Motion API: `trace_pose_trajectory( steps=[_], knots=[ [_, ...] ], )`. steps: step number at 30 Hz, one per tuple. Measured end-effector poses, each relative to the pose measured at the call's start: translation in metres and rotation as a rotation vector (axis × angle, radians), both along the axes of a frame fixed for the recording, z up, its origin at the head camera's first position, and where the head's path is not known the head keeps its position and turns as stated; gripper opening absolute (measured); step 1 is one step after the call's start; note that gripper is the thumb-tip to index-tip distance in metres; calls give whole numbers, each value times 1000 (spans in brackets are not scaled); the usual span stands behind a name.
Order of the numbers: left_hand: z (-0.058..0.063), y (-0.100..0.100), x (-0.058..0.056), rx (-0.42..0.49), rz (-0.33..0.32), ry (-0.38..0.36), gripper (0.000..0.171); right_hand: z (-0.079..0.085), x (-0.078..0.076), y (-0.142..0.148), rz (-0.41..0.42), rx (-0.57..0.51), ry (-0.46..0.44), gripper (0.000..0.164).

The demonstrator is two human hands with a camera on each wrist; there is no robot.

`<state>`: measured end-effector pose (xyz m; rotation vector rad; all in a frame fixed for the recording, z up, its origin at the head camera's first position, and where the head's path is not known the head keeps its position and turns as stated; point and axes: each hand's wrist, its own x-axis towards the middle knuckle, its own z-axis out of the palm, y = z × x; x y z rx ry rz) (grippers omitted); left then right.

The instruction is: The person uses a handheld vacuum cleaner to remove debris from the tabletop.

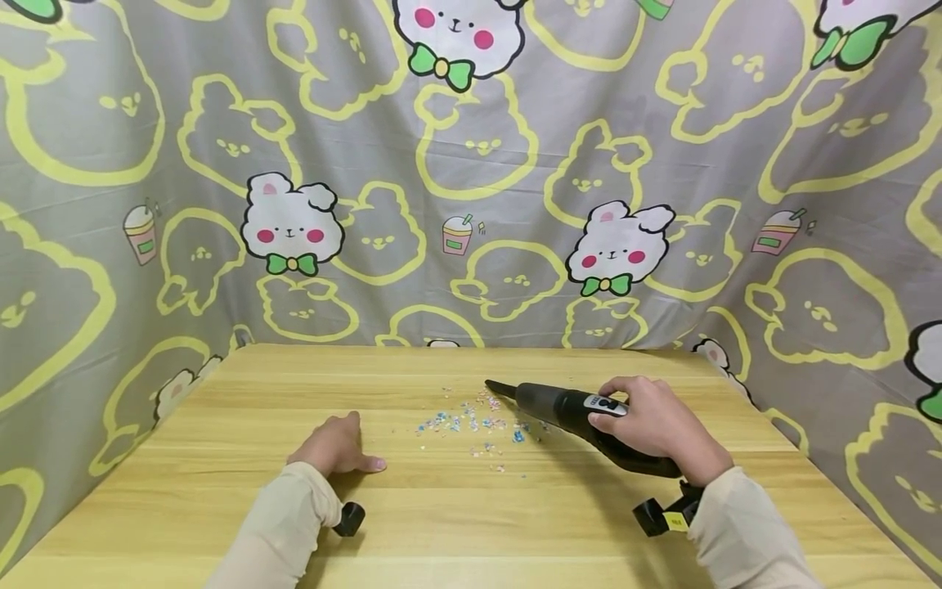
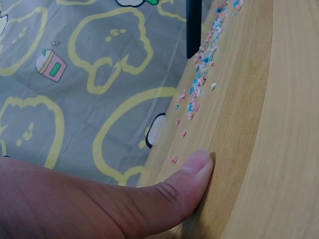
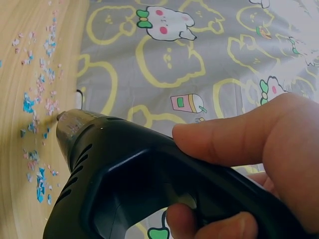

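Observation:
My right hand grips the handle of a black handheld vacuum cleaner, fingers curled round it in the right wrist view. Its narrow nozzle points left, at the far side of scattered paper bits in pink, blue and white. The clear front part shows close to the bits in the right wrist view. To the left of the bits, my left hand rests on the table with its thumb stretched out and nothing held. In the left wrist view the dark nozzle tip hangs beside the bits.
The wooden table ends at a grey curtain printed with yellow outlines and white rabbits, which stands behind and on both sides. A black wrist camera sits at the left cuff, another black mount at the right.

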<state>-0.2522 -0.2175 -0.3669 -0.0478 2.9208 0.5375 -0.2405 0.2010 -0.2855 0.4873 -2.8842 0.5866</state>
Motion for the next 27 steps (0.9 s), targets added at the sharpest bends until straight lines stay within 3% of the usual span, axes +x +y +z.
trace_pose_trajectory(
  steps=[12,27],
  knots=[
    [2,0,2,15,5,5,106,1,0,0,-9,12,-24,40],
    [2,1,2,9,10,9,105,0,1,-2,-5,15,16,38]
  ],
)
